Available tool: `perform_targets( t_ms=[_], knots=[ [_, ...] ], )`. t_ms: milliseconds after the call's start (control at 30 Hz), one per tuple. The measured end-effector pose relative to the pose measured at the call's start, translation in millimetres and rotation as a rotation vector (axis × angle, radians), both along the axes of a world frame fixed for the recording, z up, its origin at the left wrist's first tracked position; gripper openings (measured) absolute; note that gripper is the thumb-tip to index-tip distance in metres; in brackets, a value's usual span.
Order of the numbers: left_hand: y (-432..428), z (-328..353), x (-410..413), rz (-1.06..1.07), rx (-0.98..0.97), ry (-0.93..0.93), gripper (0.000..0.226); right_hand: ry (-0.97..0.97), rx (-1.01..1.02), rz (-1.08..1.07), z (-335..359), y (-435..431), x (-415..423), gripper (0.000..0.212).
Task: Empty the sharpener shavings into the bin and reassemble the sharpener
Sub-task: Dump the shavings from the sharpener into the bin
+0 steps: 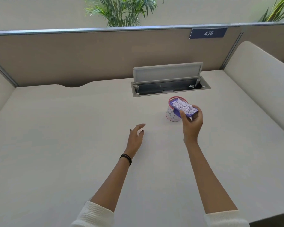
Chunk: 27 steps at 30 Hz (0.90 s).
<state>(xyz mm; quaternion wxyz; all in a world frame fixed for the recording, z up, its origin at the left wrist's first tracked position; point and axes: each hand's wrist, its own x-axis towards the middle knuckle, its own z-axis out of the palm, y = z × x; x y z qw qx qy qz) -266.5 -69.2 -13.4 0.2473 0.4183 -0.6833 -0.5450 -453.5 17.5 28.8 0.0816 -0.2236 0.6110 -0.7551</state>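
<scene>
My right hand (192,124) grips a purple sharpener tray (191,114) heaped with pale shavings (183,106). The tray is tilted, its far end over the mouth of a small white bin (170,115) with a red rim, which stands upright on the desk. My left hand (135,138) hovers low over the desk to the left of the bin, fingers spread, holding nothing. No other part of the sharpener is in view.
The white desk (72,136) is ringed by beige partition panels (72,59). Behind the bin, a cable hatch (169,86) stands with its lid raised. A sign reading 475 (208,33) hangs on the partition. Plants rise beyond it.
</scene>
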Motion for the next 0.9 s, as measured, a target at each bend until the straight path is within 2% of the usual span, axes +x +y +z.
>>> perform_targets(
  t_ms=[200,367,600,900],
  knots=[
    [-2.8,-31.1,17.2,-0.026,-0.141,-0.232,0.053,0.044,0.057,-0.123,6.3,-8.8,-31.3,0.051],
    [-12.4,-44.0,25.9,-0.18,-0.409,-0.541,0.063,0.191,0.236,-0.136,10.1,-12.7,-46.0,0.058],
    [-19.1,-49.2,26.8,-0.235,-0.447,-0.634,0.067,0.381,0.467,-0.131,15.7,-20.3,-54.3,0.066],
    [-20.8,-56.0,28.2,-0.229,-0.478,-0.657,0.069,0.525,0.621,-0.108,19.9,-29.1,-63.5,0.071]
  ],
)
